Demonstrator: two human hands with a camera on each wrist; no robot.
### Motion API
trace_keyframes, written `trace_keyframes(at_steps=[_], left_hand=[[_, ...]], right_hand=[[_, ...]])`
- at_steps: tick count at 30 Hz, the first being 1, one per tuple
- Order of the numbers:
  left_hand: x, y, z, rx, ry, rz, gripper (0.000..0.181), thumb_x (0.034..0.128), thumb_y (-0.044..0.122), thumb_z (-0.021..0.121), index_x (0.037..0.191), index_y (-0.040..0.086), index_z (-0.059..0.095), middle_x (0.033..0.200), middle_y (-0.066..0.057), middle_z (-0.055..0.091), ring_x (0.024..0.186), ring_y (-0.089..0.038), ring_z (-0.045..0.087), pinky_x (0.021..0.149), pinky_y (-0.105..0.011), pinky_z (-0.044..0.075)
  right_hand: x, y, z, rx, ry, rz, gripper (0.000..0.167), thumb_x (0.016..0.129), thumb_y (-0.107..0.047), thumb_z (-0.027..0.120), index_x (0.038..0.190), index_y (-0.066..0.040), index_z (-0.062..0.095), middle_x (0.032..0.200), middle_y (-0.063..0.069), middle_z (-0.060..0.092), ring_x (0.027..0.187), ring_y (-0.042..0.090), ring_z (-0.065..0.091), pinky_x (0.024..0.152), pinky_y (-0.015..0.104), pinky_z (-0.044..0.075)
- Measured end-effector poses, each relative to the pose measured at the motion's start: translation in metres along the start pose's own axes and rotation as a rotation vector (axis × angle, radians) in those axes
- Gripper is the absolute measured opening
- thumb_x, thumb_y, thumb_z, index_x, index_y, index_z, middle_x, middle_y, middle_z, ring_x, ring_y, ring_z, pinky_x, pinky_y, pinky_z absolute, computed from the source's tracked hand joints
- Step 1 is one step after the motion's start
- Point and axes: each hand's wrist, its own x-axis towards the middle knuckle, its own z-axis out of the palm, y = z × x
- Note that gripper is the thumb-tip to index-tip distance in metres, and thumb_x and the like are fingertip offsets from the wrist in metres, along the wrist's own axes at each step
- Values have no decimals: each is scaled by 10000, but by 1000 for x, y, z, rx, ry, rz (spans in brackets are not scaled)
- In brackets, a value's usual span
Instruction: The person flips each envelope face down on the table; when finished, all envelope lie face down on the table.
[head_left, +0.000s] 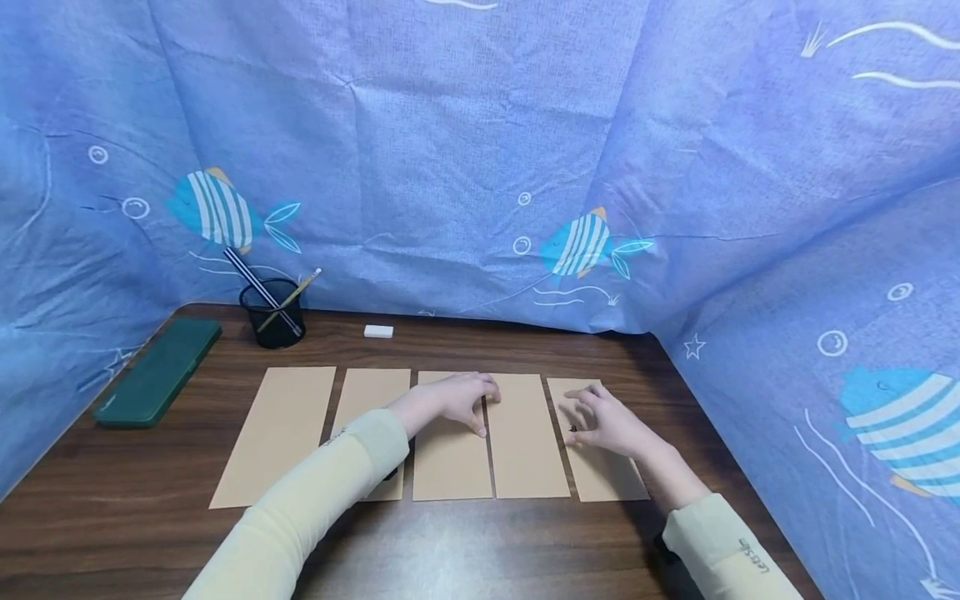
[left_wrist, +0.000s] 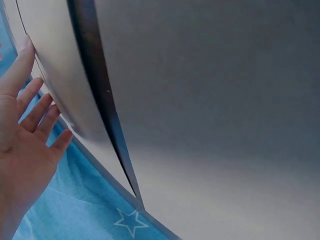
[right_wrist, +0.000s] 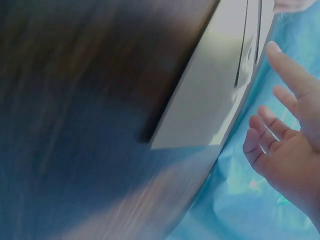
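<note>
Several tan paper sheets lie side by side in a row on the wooden table. My left hand [head_left: 455, 398], fingers loosely bent, is over the middle sheet [head_left: 450, 477], its fingertips near the gap beside the fourth sheet [head_left: 528, 454]. At the rightmost sheet [head_left: 600, 479] is my right hand [head_left: 611, 423], thumb and fingers apart, with a small dark mark [head_left: 573, 428] by the thumb. In the wrist views, the left hand [left_wrist: 27, 127] and right hand [right_wrist: 290, 130] both show relaxed fingers with nothing held. Whether fingertips touch the paper, I cannot tell.
The leftmost sheet [head_left: 273, 437] and second sheet [head_left: 375, 387] lie under and beyond my left arm. Farther back are a green case [head_left: 159, 371], a black mesh pen holder [head_left: 279, 325] with a pencil and a striped stick, and a white eraser [head_left: 378, 332]. Blue fabric [head_left: 450, 167] encloses the table.
</note>
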Motion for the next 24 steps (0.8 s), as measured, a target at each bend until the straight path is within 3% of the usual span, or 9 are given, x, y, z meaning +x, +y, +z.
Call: trace_keyframes(at_steps=[5, 10, 19, 24], left_hand=[[-1, 0, -1, -11, 10, 12, 613, 703, 382, 807, 1218, 129, 591, 1300, -26, 541, 1236, -227, 469, 1064, -408, 343], [-1, 2, -2, -15, -6, 4, 629, 707, 360, 810, 1241, 121, 579, 1321, -36, 527, 1257, -241, 454, 1084, -402, 320], [0, 8, -6, 1, -16, -17, 585, 733, 396, 789, 1212, 120, 599, 1287, -35, 539, 1227, -233, 469, 1058, -400, 346], [5, 16, -4, 45, 9, 0, 615, 733, 438, 776, 1235, 138, 587, 1314, -36, 519, 1253, -239, 444, 1049, -442, 353]], right_hand=[[-2, 24, -5, -35, 46, -10, 720, 670, -324, 844, 1272, -49, 560, 1108, 163, 523, 997, 332, 533, 835, 508, 467], [1, 41, -9, -22, 37, -21, 729, 686, -292, 835, 1299, -36, 534, 1263, 257, 478, 1118, 464, 445, 893, 610, 402], [7, 62, -13, 24, -130, 33, 855, 682, -387, 822, 1369, -30, 459, 1461, 295, 291, 1312, 537, 237, 1007, 684, 234], [7, 67, -11, 29, -201, 55, 899, 689, -430, 807, 1402, -41, 420, 1488, 311, 217, 1330, 543, 199, 1014, 682, 225]])
